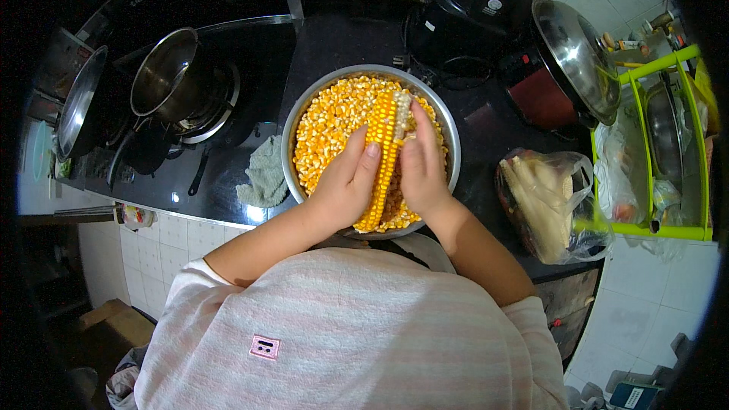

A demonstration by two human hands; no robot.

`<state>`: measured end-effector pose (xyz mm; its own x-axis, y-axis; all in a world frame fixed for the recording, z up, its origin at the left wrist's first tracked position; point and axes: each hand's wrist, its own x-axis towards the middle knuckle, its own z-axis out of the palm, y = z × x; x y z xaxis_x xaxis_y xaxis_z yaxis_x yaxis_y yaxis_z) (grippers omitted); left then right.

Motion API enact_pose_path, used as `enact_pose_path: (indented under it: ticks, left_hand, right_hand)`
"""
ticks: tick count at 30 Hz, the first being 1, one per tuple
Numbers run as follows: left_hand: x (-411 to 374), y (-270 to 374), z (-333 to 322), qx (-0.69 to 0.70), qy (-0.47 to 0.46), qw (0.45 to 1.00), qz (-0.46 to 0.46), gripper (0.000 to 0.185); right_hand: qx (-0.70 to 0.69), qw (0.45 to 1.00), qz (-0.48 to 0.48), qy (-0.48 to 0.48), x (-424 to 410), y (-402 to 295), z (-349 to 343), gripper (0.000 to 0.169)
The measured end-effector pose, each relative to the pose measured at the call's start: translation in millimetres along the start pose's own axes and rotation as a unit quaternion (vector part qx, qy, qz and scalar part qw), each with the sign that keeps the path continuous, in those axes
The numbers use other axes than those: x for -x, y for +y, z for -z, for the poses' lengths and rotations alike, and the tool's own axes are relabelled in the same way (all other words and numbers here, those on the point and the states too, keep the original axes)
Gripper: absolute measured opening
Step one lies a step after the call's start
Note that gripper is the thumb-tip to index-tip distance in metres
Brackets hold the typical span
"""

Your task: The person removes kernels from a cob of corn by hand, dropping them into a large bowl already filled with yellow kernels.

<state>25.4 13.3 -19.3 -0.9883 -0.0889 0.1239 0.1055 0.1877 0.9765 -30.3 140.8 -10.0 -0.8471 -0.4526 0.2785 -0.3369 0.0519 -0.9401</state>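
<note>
A round metal bowl [291, 125] full of loose yellow corn kernels [324, 119] stands on the dark counter before me. Over it, my left hand [346, 185] grips a dried corn cob [385, 165], the thumb lying along its rows. The cob is held lengthwise, tilted slightly; most visible rows are full of kernels, while a pale stripped part shows at the upper right. My right hand [424, 162] is at the cob's right side with its fingers extended and apart; whether its palm or thumb touches the cob is partly hidden.
A grey-green cloth [265, 173] lies left of the bowl, near a gas hob with a saucepan [165, 74]. On the right are a plastic bag of stripped cobs [538, 205], a lidded electric cooker [541, 85] and a green rack [649, 230]. A black appliance [455, 23] stands behind.
</note>
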Motion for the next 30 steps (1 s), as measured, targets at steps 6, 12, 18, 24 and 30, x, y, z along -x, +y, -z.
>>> enact_pose_path:
  ticks: [6, 12, 18, 24, 30]
  left_hand:
    - [-1.9, -1.2, -3.1, 0.01, -0.007, 0.999, -0.03, 0.041]
    - [0.3, 12.4, -1.1, -0.033, -0.012, 0.999, 0.0, 0.039]
    - [-3.4, -12.6, -7.7, 0.052, 0.026, 0.998, -0.033, 0.04]
    - [-5.0, 17.8, 9.6, -0.132, 0.031, 0.991, -0.016, 0.043]
    - [-2.3, 13.6, 7.9, -0.148, 0.024, 0.988, -0.033, 0.046]
  right_hand:
    - [0.105, 0.994, 0.037, 0.004, 5.6, 0.5, -6.2, 0.056]
    - [0.151, 0.988, 0.035, -0.001, 7.4, 4.1, -4.6, 0.051]
    - [0.081, 0.994, 0.054, 0.048, 6.2, 16.2, -8.4, 0.041]
    - [0.097, 0.995, 0.011, 0.015, -9.2, 9.2, 12.2, 0.029]
    - [0.096, 0.995, 0.015, -0.001, -9.7, -1.1, 8.2, 0.026]
